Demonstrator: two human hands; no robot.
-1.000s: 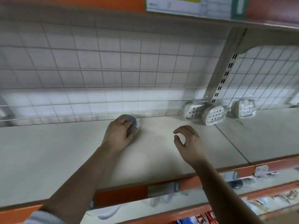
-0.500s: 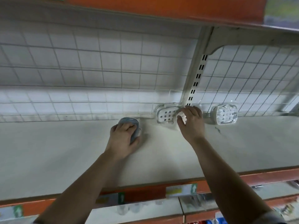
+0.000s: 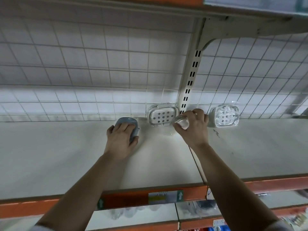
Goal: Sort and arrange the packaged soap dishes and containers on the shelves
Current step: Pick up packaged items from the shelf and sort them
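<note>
My left hand (image 3: pixel 121 137) grips a grey packaged soap dish (image 3: pixel 128 125) that sits on the white shelf (image 3: pixel 66 155) near the wire grid at the back. My right hand (image 3: pixel 193 127) curls round a white wrapped soap dish (image 3: pixel 180 121), mostly hidden by my fingers, just in front of the slotted upright. A white perforated soap dish (image 3: pixel 162 116) in clear wrap leans against the grid between my hands. Another wrapped white soap dish (image 3: pixel 225 115) stands to the right of my right hand.
A slotted metal upright (image 3: pixel 190 80) and its bracket rise behind my right hand. The wire grid back panel (image 3: pixel 83 72) closes off the rear. The orange shelf edge (image 3: pixel 133 199) carries price labels, and a lower shelf (image 3: pixel 133 217) holds clear packaged goods.
My right hand reached from mid-shelf to the back and took hold of the white wrapped dish by the upright. My left hand stayed on the grey dish.
</note>
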